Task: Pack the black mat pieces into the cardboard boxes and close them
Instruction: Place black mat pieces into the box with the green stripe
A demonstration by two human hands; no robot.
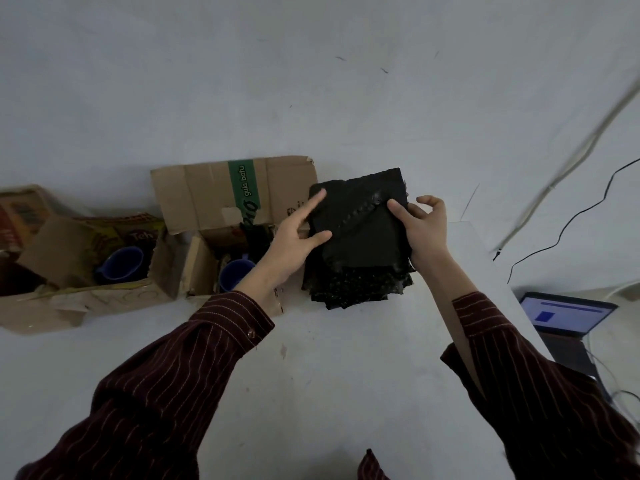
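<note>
Black mat pieces (360,237) beside cardboard boxes (207,195) holding blue cups (121,265); left hand (291,240) flat atop, right hand (424,230) pinching edge

Left hand (294,233): fingers straight and spread, index tip and thumb lying on the left edge of the mat stack (363,244).
Right hand (424,226): grips the stack's right edge, thumb on top, fingers curled.
Left sleeve (166,375): reaches in from the stack's near left.
Right sleeve (540,375): reaches in from its near right.
</note>
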